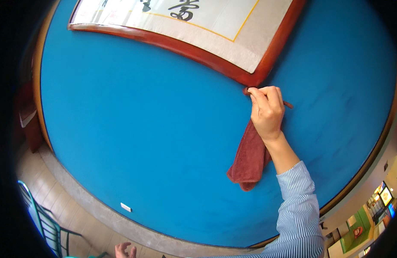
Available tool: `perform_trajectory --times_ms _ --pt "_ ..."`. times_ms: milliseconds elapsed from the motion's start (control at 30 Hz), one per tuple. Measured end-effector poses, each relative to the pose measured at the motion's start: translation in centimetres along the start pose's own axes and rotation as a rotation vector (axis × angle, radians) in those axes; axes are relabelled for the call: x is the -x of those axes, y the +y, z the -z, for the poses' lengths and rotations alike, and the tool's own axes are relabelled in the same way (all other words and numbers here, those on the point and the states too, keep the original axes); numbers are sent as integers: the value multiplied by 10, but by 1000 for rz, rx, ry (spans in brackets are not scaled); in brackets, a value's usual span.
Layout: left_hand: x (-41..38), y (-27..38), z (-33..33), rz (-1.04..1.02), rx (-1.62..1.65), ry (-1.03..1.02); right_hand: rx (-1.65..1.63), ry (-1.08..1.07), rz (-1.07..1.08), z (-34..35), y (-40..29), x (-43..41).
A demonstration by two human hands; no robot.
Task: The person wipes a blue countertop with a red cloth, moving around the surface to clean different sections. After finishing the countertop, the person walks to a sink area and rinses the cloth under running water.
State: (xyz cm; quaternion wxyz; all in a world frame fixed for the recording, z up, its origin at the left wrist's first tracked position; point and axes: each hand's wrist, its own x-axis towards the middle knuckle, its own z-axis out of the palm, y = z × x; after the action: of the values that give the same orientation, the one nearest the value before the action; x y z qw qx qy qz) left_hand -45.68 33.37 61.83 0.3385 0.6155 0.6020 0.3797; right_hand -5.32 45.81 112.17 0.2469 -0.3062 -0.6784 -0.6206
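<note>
My right hand [266, 111] pinches a dark red cloth [250, 158] at the lower corner of a framed calligraphy piece [214, 48]. The cloth's bunched end touches or nearly touches the corner, and the rest hangs down behind my wrist. A small strip of it pokes out right of my knuckles. The piece has a reddish-brown wooden frame [172, 46], pale mounting, a thin yellow border and black brush writing; its upper part is cut off by the picture's edge. Low in view, my left hand [125, 250] shows only its curled, parted fingers, with nothing visible in them.
A blue wall [147, 129] stands behind the frame, with a small white wall plate [126, 207] low on it. A dark green metal chair [53, 225] is on the plank floor [79, 214] at lower left. At lower right is a green counter-like structure [355, 230].
</note>
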Motion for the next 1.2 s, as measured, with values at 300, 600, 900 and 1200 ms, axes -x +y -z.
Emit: perform_trajectory --times_ms 300,600,900,1200 --pt "-38 -1 0 22 -28 -138 362 -26 -44 -1 -12 -91" --pt "-47 -4 5 -33 7 -119 406 19 -71 -10 -11 -106" --pt "-33 -21 24 211 177 -9 335 -29 -244 -37 -50 24" --pt "-17 -48 10 291 166 -42 257 -150 -294 -70 -123 70"
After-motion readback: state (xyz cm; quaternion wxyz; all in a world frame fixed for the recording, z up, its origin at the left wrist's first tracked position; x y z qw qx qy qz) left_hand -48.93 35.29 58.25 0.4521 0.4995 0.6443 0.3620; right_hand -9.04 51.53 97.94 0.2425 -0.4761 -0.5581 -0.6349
